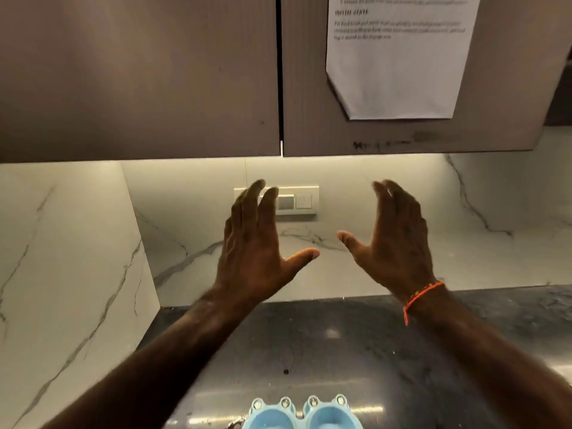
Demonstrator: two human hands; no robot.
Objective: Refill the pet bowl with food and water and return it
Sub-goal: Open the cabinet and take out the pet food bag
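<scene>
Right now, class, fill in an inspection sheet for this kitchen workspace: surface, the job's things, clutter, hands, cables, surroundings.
Surface: dark stone counter, glossy, bare in the middle.
Job's things: light blue double pet bowl at the near edge, mostly cut off; contents cannot be told.
Clutter: nothing seen.
Hands: left hand and right hand raised, open, holding nothing.
Cables: nothing seen.
Surroundings: closed wall cabinets, taped paper sheet, switch plate on the marble backsplash.

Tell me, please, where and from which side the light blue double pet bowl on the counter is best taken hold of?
Judging by its two cups side by side, take the pet bowl by its outer rims, the left hand coming from the left and the right hand from the right. Both hands are open above the counter. Its near part is out of view.
</scene>
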